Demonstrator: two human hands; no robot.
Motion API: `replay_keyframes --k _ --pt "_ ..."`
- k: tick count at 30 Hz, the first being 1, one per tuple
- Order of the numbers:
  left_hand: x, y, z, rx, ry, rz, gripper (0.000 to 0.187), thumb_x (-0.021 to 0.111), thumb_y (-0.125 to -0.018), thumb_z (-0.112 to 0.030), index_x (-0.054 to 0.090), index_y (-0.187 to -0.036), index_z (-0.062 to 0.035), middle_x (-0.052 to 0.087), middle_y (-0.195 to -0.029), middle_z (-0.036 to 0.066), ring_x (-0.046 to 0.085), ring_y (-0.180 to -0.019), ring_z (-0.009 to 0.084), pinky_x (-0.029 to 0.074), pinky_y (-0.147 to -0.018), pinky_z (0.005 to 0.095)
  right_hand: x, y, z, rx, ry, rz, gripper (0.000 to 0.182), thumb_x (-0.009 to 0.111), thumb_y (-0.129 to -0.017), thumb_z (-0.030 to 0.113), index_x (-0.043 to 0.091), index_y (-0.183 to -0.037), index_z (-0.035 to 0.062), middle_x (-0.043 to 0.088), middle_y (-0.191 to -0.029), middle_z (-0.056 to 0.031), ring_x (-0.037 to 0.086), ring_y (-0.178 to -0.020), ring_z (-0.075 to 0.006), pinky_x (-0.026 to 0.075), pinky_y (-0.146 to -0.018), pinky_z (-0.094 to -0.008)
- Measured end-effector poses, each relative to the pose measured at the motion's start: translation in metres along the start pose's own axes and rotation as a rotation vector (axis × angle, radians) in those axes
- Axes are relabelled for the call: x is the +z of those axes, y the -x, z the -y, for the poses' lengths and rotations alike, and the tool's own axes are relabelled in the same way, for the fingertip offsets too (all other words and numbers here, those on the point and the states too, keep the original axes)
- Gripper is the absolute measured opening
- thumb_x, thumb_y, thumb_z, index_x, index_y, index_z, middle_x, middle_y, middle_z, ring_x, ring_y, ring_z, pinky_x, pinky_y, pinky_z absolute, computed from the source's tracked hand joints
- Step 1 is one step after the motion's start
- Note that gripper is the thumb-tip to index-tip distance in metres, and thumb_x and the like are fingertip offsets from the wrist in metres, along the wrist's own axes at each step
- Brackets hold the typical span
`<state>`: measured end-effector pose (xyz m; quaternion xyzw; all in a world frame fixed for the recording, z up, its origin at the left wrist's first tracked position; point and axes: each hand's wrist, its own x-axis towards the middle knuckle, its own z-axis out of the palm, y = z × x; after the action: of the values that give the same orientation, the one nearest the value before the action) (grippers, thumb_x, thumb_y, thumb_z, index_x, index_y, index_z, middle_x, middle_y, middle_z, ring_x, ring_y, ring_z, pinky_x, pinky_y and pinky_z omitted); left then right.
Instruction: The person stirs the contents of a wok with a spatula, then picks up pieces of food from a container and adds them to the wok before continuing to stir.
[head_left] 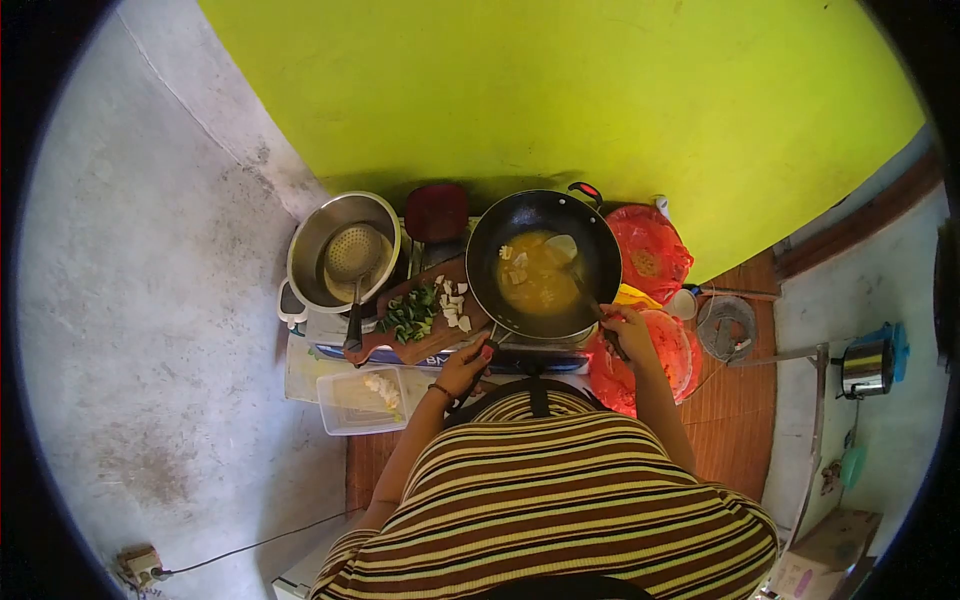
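Observation:
A dark wok (484, 232) sits on the stove, with yellowish broth (535, 285) and pale pieces in it. My left hand (463, 367) is closed around the wok's black handle (488, 350) at the near side. In my right hand (626, 332) is the dark handle of a spatula (563, 247), whose head rests in the broth. Left of the wok lies a wooden cutting board (420, 350) bearing chopped green leaves (408, 316) and cut white pieces (453, 303).
A steel pot (305, 262) holding a perforated skimmer (354, 253) stands at the left. A clear plastic container (340, 405) sits at the front left. Red plastic bags (650, 240) line the right side, beside a cup (683, 304). The green wall (560, 90) rises behind.

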<state>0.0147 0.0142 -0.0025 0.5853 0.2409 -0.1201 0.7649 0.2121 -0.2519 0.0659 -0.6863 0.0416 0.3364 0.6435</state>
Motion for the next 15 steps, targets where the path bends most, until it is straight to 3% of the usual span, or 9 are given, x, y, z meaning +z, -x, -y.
replay_keyframes --k 4,10,15 --pt "-0.001 -0.004 0.006 0.057 -0.010 -0.002 0.053 0.052 -0.091 -0.011 0.034 -0.140 -0.0235 0.054 -0.092 0.001 0.054 -0.067 0.0095 0.048 -0.043 0.0245 0.002 0.004 0.008 0.063 -0.098 0.082 0.033 0.052 -0.084 0.006 0.053 -0.116 0.0017 0.059 -0.063 -0.0085 0.050 -0.041 -0.0125 0.038 -0.035 -0.0234" --pt "-0.001 -0.001 0.002 0.025 0.005 0.017 0.054 0.053 -0.091 -0.011 0.034 -0.140 -0.0233 0.054 -0.093 0.001 0.054 -0.070 0.0086 0.047 -0.042 0.0245 0.010 0.011 0.013 -0.053 -0.055 0.163 0.035 0.054 -0.082 0.003 0.054 -0.117 0.0012 0.059 -0.063 -0.0074 0.052 -0.043 -0.0122 0.039 -0.038 -0.0221" --pt "0.002 -0.002 0.004 0.047 -0.011 -0.020 0.052 0.052 -0.092 -0.014 0.034 -0.140 -0.0246 0.056 -0.080 0.002 0.052 -0.056 0.0089 0.045 -0.040 0.0238 0.019 0.019 0.021 -0.118 0.045 0.127 0.036 0.056 -0.081 0.002 0.054 -0.117 0.0009 0.058 -0.062 -0.0055 0.051 -0.042 -0.0116 0.038 -0.038 -0.0215"
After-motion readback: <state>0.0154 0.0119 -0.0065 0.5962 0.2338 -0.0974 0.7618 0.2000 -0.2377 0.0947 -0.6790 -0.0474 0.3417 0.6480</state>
